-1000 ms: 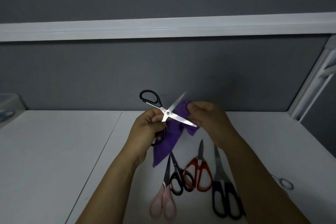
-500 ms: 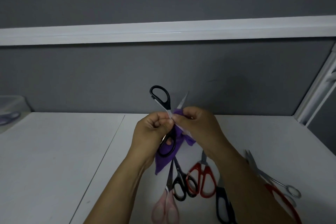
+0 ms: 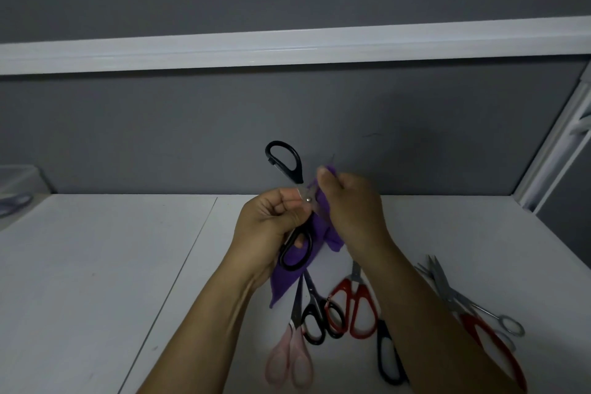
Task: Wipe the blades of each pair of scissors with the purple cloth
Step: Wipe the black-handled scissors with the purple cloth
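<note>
– Black-handled scissors [image 3: 294,171], where?
– Left hand [image 3: 268,227] grips them at the pivot; right hand [image 3: 351,202] pinches purple cloth [image 3: 283,281] on one blade. Far left of both, clear box [image 3: 16,179]; contents unclear.

the right hand [image 3: 351,202] and the purple cloth [image 3: 283,281] cover nearly all of the blades of the black scissors [image 3: 295,166] held up. only a thin, blurry tip pokes out above the cloth. the right arm hides the blades of another black pair [image 3: 380,355] and part of the long red pair [image 3: 473,325]. the pink pair [image 3: 278,361] looks blurry. at the left edge a clear box [image 3: 19,176] is cut off, and the pale thing [image 3: 16,203] beside it is too blurry to tell.
</note>
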